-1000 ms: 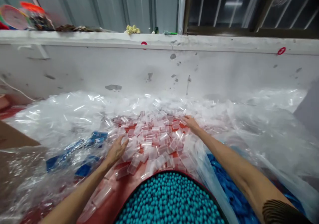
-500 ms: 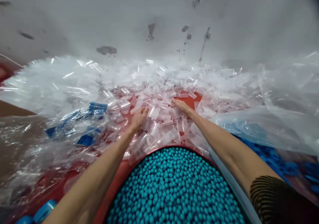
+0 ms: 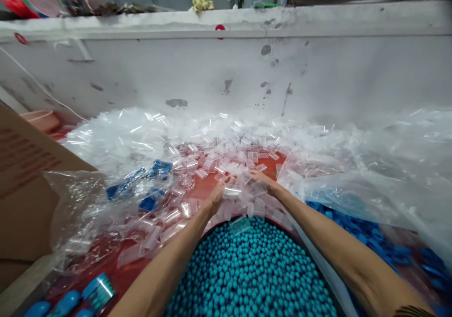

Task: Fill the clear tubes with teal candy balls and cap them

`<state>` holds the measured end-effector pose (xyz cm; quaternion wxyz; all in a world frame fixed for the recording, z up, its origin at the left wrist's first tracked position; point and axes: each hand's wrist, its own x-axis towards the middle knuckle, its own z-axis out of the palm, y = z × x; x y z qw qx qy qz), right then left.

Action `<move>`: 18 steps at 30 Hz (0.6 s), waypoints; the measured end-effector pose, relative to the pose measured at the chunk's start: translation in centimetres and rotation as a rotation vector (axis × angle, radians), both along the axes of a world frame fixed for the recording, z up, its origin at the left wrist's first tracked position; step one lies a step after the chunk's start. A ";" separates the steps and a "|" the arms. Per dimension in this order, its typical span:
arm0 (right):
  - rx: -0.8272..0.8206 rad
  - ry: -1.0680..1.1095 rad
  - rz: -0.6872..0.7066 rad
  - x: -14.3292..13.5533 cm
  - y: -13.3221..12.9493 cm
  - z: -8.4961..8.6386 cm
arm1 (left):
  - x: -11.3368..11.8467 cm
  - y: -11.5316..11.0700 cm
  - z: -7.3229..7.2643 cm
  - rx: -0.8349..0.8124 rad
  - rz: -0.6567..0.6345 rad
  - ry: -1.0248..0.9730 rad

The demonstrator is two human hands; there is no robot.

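Note:
My left hand (image 3: pixel 223 188) and my right hand (image 3: pixel 262 181) face each other with a heap of small clear plastic containers (image 3: pixel 232 193) held between them. The fingers curve inward around the heap and are partly covered by it. Just below lies a round, red-rimmed tub full of small teal balls (image 3: pixel 254 270). One clear container (image 3: pixel 240 225) rests on the balls at the tub's far edge. More loose clear containers (image 3: pixel 173 217) are scattered over the red surface (image 3: pixel 205 185) around my hands.
A large mound of clear containers (image 3: pixel 120 133) lies against the white wall (image 3: pixel 212 72). Blue caps (image 3: pixel 363 227) sit under plastic sheeting (image 3: pixel 339 190) at right. At left stand a cardboard box (image 3: pixel 28 190) and, nearer, blue-capped containers (image 3: pixel 99 291).
Both hands have drawn closer together and toward the tub, sweeping clear containers along. One container now lies on the balls. My view has tilted up, showing the ledge above the wall.

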<state>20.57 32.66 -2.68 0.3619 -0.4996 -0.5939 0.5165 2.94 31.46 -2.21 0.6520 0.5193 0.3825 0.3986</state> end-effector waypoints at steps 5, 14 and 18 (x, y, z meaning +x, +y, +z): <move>0.165 -0.075 0.020 -0.3 -2.9 1.8 | 0.0 -3.0 0.7 0.186 -0.017 0.155; 0.508 -0.361 0.073 -2.4 -10.0 2.3 | -2.6 -10.0 0.8 0.648 0.016 0.547; 0.621 -0.378 0.094 -3.0 -13.2 2.3 | -3.4 -12.4 0.7 0.712 -0.067 0.665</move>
